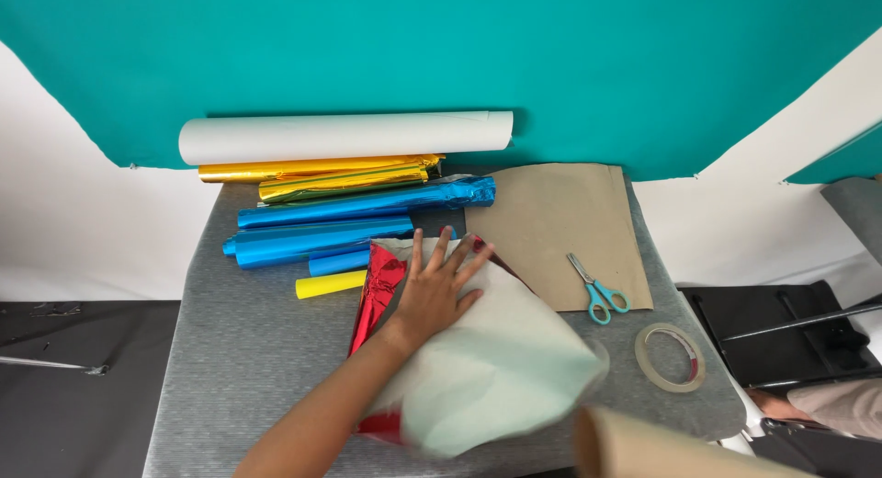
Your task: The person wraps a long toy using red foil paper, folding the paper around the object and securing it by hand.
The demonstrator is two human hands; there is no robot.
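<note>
The grey surface (248, 349) fills most of my view, with a teal backdrop (441, 46) hanging behind it. Against that backdrop lies a long white paper roll (344, 136), and in front of it a stack of foil rolls: gold ones (322, 173), then blue ones (358, 216), then a short yellow roll (331, 284) nearest me. To the right of them a brown sheet of card (551, 221) lies flat on the surface.

In front of me is a pale sheet of paper (496, 368) (its near edge is blurred), lying over a sheet of red foil (378, 290) that shows along its left side. My left hand (432, 290) lies flat on the top of the pale sheet, grip open, fingers spread, pressing on it and closed on nothing. My right hand is out of view, so I cannot tell its grip.

A cardboard tube (661, 450) pokes in at the bottom right. A ring of clear tape (671, 357) lies right of the pale sheet, and scissors with light blue handles (597, 290) rest on the brown card's near edge.
</note>
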